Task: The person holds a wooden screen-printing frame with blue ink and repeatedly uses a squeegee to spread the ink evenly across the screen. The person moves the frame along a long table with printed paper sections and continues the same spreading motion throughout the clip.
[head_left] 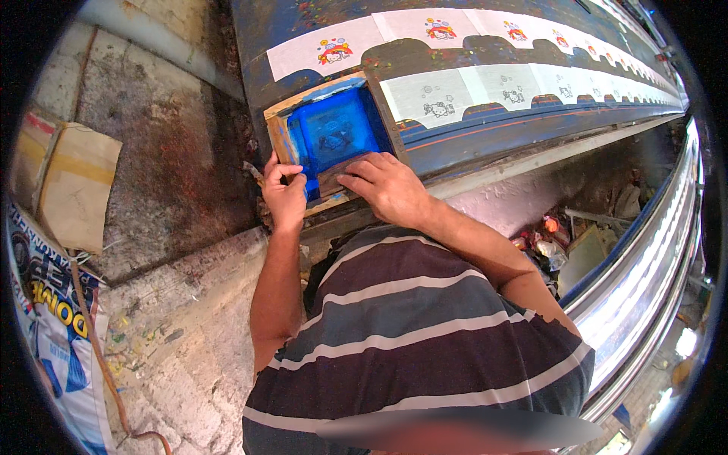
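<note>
A wooden screen-printing frame (277,139) with blue mesh (345,125) lies on the dark table in front of me, near its left end. Darker figures show through the mesh. My left hand (285,199) is closed at the frame's near left corner, its fingers curled over the edge. Along the near side, inside the frame, lies a brown squeegee (331,183). My right hand (393,188) has its fingertips closed on the squeegee's right part and hides some of it. Blue ink (312,189) shows between the two hands.
Two rows of white cut pieces run along the table (447,136): coloured prints (334,53) on the far row, dark outlines (438,110) on the near one. Shiny metal rails (644,280) stand at right. Cardboard (83,186) and a printed banner (64,326) are at left.
</note>
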`<state>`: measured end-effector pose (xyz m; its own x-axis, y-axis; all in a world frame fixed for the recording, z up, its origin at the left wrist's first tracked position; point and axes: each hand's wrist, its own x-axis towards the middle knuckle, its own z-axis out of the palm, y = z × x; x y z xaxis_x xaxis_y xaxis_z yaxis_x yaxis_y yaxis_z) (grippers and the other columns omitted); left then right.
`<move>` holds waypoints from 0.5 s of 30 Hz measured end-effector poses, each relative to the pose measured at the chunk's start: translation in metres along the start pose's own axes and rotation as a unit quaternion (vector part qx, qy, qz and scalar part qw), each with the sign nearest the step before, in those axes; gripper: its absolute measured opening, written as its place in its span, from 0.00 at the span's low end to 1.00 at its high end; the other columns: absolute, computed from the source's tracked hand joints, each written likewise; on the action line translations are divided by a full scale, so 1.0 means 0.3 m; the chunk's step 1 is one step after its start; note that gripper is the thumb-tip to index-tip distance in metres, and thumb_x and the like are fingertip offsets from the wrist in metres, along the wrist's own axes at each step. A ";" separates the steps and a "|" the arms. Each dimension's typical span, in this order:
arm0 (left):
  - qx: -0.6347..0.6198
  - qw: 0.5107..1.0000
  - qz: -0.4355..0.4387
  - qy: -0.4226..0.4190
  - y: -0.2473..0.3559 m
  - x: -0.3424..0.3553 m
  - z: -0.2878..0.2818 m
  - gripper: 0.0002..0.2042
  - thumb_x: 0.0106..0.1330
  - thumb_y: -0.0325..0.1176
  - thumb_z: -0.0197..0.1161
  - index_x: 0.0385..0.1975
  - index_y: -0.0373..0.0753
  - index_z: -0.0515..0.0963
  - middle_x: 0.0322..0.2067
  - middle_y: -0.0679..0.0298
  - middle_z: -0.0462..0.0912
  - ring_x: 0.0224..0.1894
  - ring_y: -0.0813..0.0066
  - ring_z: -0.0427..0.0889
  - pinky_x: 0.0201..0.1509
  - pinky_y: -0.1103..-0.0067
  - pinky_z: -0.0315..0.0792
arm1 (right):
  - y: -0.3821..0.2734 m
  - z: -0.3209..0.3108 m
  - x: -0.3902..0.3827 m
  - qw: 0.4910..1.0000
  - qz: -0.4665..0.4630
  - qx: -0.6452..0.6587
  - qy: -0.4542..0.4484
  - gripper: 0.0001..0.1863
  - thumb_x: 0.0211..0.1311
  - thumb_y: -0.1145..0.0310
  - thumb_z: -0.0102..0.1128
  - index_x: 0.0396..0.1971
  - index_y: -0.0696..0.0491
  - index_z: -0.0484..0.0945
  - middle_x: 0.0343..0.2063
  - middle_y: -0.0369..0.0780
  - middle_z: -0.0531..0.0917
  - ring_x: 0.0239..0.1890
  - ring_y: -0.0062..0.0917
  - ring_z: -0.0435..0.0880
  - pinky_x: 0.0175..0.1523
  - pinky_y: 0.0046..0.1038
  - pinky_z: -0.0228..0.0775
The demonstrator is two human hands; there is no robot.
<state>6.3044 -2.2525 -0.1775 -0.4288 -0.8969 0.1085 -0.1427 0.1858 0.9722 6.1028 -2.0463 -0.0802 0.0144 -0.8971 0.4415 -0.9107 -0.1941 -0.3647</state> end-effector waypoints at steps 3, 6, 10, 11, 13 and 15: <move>0.011 1.000 0.004 -0.002 0.004 0.000 0.001 0.08 0.67 0.16 0.74 0.36 0.41 0.89 0.84 0.42 0.72 0.83 0.50 0.76 0.82 0.59 0.72 | -0.023 0.005 0.055 0.995 0.007 -0.044 -0.086 0.27 0.61 0.72 0.72 0.63 0.53 0.90 0.57 0.41 0.90 0.62 0.40 0.88 0.68 0.43 0.81; 0.024 0.999 0.026 -0.004 0.008 0.003 0.006 0.08 0.67 0.16 0.74 0.36 0.41 0.89 0.83 0.42 0.72 0.84 0.48 0.75 0.83 0.58 0.70 | -0.021 -0.022 0.081 0.991 0.044 -0.034 -0.119 0.29 0.60 0.73 0.72 0.64 0.54 0.90 0.59 0.42 0.90 0.62 0.41 0.87 0.68 0.44 0.80; 0.048 0.999 0.017 0.008 0.012 -0.001 0.015 0.08 0.67 0.16 0.73 0.36 0.40 0.89 0.83 0.41 0.72 0.84 0.47 0.75 0.83 0.57 0.70 | -0.029 -0.051 0.060 0.990 0.058 -0.015 -0.130 0.29 0.59 0.75 0.71 0.64 0.55 0.90 0.60 0.42 0.90 0.61 0.41 0.88 0.68 0.44 0.79; 0.076 0.996 0.036 0.007 0.014 -0.002 0.014 0.08 0.65 0.16 0.73 0.35 0.40 0.89 0.82 0.42 0.74 0.83 0.47 0.76 0.83 0.58 0.70 | -0.039 -0.050 0.050 0.990 0.056 -0.016 -0.125 0.29 0.59 0.75 0.70 0.64 0.55 0.90 0.59 0.42 0.90 0.61 0.41 0.88 0.67 0.44 0.79; 0.067 0.997 0.045 0.005 0.017 0.005 0.017 0.08 0.64 0.16 0.74 0.34 0.39 0.89 0.81 0.42 0.75 0.82 0.47 0.77 0.83 0.59 0.70 | -0.055 -0.038 0.037 0.992 0.055 -0.021 -0.113 0.29 0.59 0.75 0.70 0.64 0.56 0.90 0.59 0.42 0.90 0.61 0.42 0.88 0.67 0.44 0.79; 0.045 0.998 0.048 0.014 0.017 0.007 0.026 0.08 0.63 0.16 0.74 0.33 0.39 0.89 0.80 0.43 0.78 0.81 0.46 0.78 0.82 0.59 0.71 | -0.065 -0.027 0.027 0.992 0.059 -0.031 -0.110 0.28 0.59 0.75 0.71 0.63 0.55 0.90 0.58 0.42 0.90 0.61 0.42 0.88 0.67 0.44 0.79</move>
<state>6.2959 -2.2503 -0.1740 -0.4194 -0.8839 0.2071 -0.1817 0.3052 0.9348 6.1173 -2.0466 -0.0629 -0.0106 -0.9783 0.2070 -0.9347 -0.0639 -0.3496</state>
